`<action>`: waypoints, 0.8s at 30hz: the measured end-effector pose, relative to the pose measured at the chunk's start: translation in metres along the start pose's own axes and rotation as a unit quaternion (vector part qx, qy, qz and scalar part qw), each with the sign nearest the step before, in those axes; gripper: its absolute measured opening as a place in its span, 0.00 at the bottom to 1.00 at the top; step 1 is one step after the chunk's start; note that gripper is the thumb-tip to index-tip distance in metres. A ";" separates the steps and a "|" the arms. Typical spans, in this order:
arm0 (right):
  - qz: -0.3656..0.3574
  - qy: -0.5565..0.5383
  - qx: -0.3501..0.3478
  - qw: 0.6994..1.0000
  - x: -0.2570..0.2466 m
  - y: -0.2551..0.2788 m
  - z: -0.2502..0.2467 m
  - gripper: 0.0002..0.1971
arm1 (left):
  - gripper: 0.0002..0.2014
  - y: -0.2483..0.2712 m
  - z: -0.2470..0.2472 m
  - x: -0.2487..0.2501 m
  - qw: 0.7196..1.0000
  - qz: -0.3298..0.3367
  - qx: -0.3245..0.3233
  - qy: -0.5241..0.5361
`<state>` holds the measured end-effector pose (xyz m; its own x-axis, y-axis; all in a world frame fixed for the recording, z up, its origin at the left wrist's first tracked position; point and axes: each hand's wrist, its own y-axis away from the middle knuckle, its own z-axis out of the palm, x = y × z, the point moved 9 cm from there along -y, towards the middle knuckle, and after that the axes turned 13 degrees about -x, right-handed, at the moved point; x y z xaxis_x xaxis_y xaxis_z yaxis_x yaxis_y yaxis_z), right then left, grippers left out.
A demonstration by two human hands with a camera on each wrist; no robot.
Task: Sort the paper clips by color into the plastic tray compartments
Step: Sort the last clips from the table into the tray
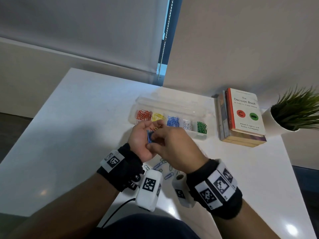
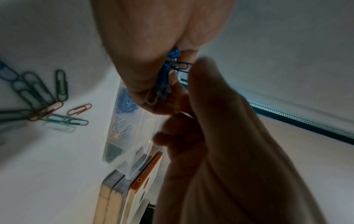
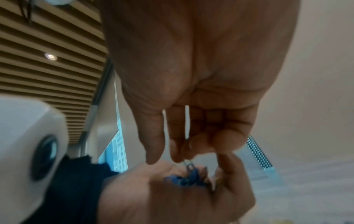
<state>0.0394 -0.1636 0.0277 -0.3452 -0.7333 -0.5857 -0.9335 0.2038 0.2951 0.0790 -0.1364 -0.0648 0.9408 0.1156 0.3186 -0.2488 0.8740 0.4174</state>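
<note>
Left hand [image 1: 140, 140] cups a bunch of blue clips [image 1: 149, 136]; right hand [image 1: 174, 149] pinches one from it. Hands overlap the near edge of the tray [image 1: 172, 102]. Books [image 1: 241, 116], potted plant [image 1: 293, 112] right of the tray; loose clips [image 1: 164, 168] on the table [image 1: 77, 109].

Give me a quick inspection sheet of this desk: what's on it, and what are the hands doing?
Surface: white table, glossy.
Job's things: clear plastic tray holding red, yellow, blue, white and green clips in separate compartments; loose clips on the table beneath the hands.
Clutter: stacked books; potted plant.
Grippers: left hand cups a bunch of blue clips; right hand picks at the bunch with its fingertips.
Cables: black cable from the left wrist camera.
Surroundings: window blind with bead chain.
</note>
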 end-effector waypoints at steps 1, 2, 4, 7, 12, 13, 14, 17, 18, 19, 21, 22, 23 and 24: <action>0.021 -0.008 -0.006 1.000 0.003 -0.002 0.003 0.08 | 0.18 0.000 -0.001 0.000 1.000 0.003 0.009 0.000; 0.040 -0.020 -0.009 0.999 0.007 -0.004 0.005 0.09 | 0.18 -0.001 -0.002 0.000 1.000 0.004 0.016 0.003; 0.062 -0.042 -0.011 0.997 0.013 -0.005 0.006 0.10 | 0.16 -0.001 -0.003 -0.001 1.000 0.005 0.021 0.011; 0.068 -0.023 -0.001 0.997 0.013 -0.006 0.002 0.05 | 0.15 -0.003 -0.002 -0.002 1.000 0.017 0.020 0.004; 0.084 -0.048 0.039 0.995 0.020 -0.001 -0.006 0.06 | 0.17 -0.004 -0.002 -0.002 0.999 0.034 0.012 0.003; 0.083 -0.060 0.042 0.994 0.022 0.000 -0.006 0.06 | 0.17 -0.003 -0.002 -0.001 0.999 0.036 0.010 0.009; 0.083 -0.075 0.044 0.993 0.024 0.000 -0.007 0.06 | 0.17 -0.004 -0.003 -0.001 0.999 0.037 0.010 0.014; 0.087 -0.158 0.062 0.982 0.034 0.002 -0.009 0.10 | 0.16 -0.005 0.000 0.002 0.999 0.039 -0.003 0.025; 0.091 -0.196 0.066 0.974 0.039 0.003 -0.010 0.11 | 0.16 -0.005 0.000 0.003 0.999 0.042 -0.008 0.026; 0.094 -0.237 0.068 0.965 0.043 0.005 -0.011 0.11 | 0.16 -0.006 0.001 0.005 0.998 0.045 -0.017 0.032; 0.098 -0.298 0.071 0.947 0.050 0.007 -0.015 0.10 | 0.16 -0.008 -0.001 0.008 0.997 0.051 -0.035 0.049; 0.103 -0.307 0.077 0.943 0.055 0.008 -0.019 0.10 | 0.15 -0.008 -0.002 0.009 0.996 0.053 -0.042 0.056; 0.112 -0.303 0.091 0.942 0.061 0.008 -0.024 0.10 | 0.13 -0.008 -0.003 0.011 0.995 0.053 -0.052 0.062; 0.122 -0.290 0.109 0.943 0.068 0.007 -0.030 0.09 | 0.12 -0.008 -0.004 0.012 0.995 0.052 -0.058 0.060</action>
<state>0.0121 -0.2312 0.0131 -0.4883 -0.1832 -0.8532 -0.7959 0.4944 0.3493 0.0936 -0.1394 -0.0678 0.9339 0.2576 0.2478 -0.3243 0.9024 0.2838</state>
